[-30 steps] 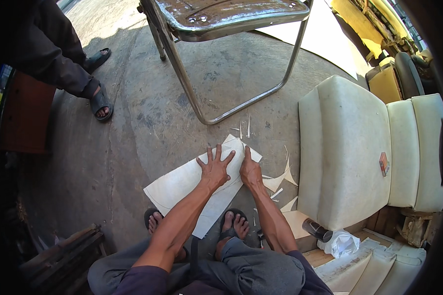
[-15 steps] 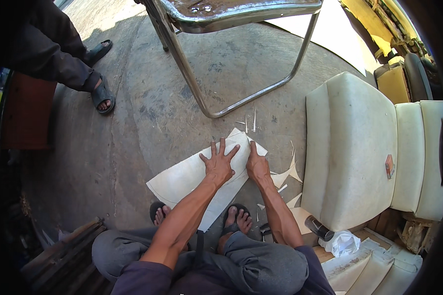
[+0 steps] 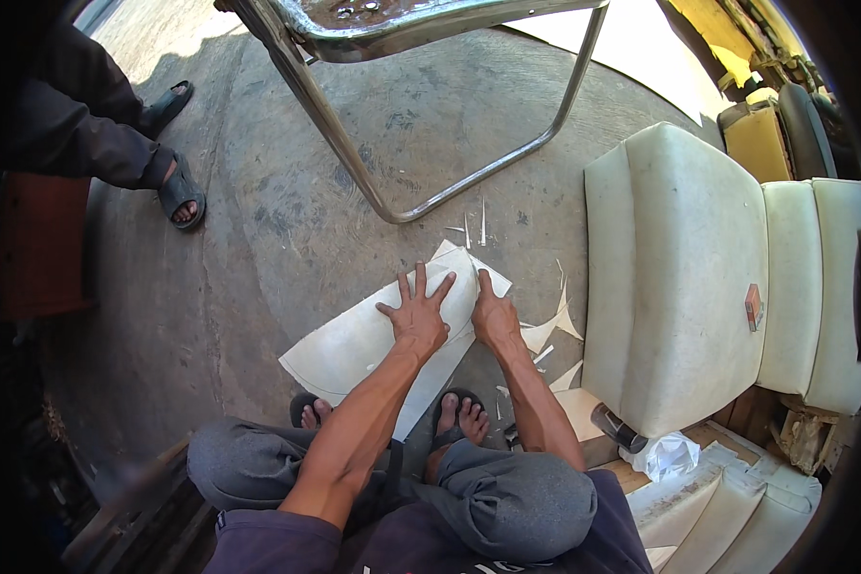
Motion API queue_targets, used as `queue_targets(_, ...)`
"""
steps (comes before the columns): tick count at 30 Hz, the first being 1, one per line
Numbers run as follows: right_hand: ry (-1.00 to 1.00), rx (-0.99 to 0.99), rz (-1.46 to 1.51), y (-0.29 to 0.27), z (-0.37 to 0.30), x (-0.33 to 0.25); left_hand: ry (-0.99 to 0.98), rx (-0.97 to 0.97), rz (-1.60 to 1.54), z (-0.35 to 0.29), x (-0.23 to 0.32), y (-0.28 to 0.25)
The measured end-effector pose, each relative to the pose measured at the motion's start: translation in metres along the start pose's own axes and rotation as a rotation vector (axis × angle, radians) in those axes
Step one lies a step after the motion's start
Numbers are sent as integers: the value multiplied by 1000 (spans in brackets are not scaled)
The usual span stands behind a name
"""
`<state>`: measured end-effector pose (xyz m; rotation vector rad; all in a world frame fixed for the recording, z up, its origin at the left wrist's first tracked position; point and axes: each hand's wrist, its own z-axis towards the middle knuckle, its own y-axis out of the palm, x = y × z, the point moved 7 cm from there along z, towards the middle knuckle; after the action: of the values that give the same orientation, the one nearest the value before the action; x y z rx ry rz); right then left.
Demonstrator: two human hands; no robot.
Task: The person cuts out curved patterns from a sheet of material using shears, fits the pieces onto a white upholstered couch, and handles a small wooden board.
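Observation:
A cream-white, leather-like sheet (image 3: 340, 349) lies on the floor in front of my feet, over another pale piece (image 3: 435, 381) that shows along its right side. My left hand (image 3: 419, 320) is pressed flat on the upper sheet with fingers spread. Close to its right edge, my right hand (image 3: 496, 316) is closed, the index finger stretched forward along that edge. A thin dark tip seems to show by that finger, but what the hand grips is mostly hidden. Narrow pale slivers (image 3: 482, 223) lie beyond the sheet, and curved offcuts (image 3: 557, 323) to its right.
A metal-framed chair (image 3: 392, 206) stands ahead. Cream padded cushions (image 3: 679, 277) fill the right side, with a small red box (image 3: 754, 307) on one. A dark cylinder (image 3: 618, 428) and white plastic bag (image 3: 664, 455) sit nearby. Another person's sandalled foot (image 3: 182, 196) is at far left.
The whole view has shifted slightly. My left hand stays spread on the sheet and my right hand stays at its edge, with little visible movement against the sheet.

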<state>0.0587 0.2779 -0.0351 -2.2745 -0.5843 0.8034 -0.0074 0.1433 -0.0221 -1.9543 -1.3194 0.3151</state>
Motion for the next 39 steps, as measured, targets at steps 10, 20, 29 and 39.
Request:
queue_targets(10, 73, 15, -49, 5, -13, -4, -8, -4, -29, 4, -4, 8)
queue_targets(20, -44, 100, -153, -1, -7, -20, -21, 100, -28, 20, -6, 5)
queue_targets(29, 115, -30, -112, 8, -7, -12, 8, 67, -42, 8, -9, 4)
queue_targets(39, 201, -85, -107, 13, -14, -2, -12, 51, -110, 10, -7, 4)
